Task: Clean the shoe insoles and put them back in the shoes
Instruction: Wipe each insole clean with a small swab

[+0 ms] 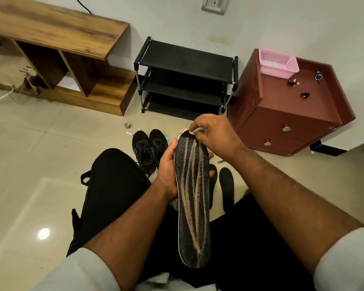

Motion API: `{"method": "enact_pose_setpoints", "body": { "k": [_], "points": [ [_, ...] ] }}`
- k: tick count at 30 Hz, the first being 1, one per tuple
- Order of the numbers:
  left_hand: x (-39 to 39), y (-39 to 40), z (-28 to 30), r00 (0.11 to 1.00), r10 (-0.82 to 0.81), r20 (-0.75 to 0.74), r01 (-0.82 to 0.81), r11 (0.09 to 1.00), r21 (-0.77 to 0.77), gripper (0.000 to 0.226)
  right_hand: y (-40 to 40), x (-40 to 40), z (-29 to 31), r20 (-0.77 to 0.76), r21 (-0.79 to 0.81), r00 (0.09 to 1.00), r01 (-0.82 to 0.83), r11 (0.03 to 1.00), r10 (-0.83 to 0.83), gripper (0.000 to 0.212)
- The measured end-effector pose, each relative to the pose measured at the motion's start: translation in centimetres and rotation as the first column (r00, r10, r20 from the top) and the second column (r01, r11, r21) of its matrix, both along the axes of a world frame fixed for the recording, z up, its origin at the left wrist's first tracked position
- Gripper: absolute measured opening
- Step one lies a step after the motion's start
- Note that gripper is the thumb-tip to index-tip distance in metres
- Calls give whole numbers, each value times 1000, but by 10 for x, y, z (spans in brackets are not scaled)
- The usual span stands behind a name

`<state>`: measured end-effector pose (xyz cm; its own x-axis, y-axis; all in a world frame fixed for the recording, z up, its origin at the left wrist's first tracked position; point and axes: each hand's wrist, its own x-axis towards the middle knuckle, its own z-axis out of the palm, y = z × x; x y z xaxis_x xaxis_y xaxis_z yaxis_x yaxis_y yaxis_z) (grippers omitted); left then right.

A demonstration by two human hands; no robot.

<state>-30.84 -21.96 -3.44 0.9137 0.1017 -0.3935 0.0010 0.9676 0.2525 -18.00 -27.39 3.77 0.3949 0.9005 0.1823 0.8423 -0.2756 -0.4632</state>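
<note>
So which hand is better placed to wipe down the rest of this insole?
Right hand: it already pinches the wipe at the insole's far end, while the left hand grips the insole's edge, steadying it.

Most of the white cloth (198, 130) is buried inside the right hand (213, 133), so its size cannot be judged. The fingers (211, 172) of the left hand (168, 168) are largely hidden behind the insole (192, 198). A second insole (227, 186) on the floor is partly covered by the right forearm and a black-clad knee. The small objects (305, 94) on the red cabinet (292, 122) are too small to be identified. The wooden shelf unit (57, 34) is cut off at the left edge.
</note>
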Motion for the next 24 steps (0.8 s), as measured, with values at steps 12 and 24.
{"method": "enact_pose_setpoints", "body": {
  "k": [12,24],
  "points": [
    [-2,7,-8,999,20,44,-19,1000,-15,76,-4,7,-11,15,-22,1000,-15,1000,15,14],
    [-1,9,-6,1000,22,20,-21,999,-34,75,-7,8,-4,60,-55,990,-124,991,127,12]
  ]
}}
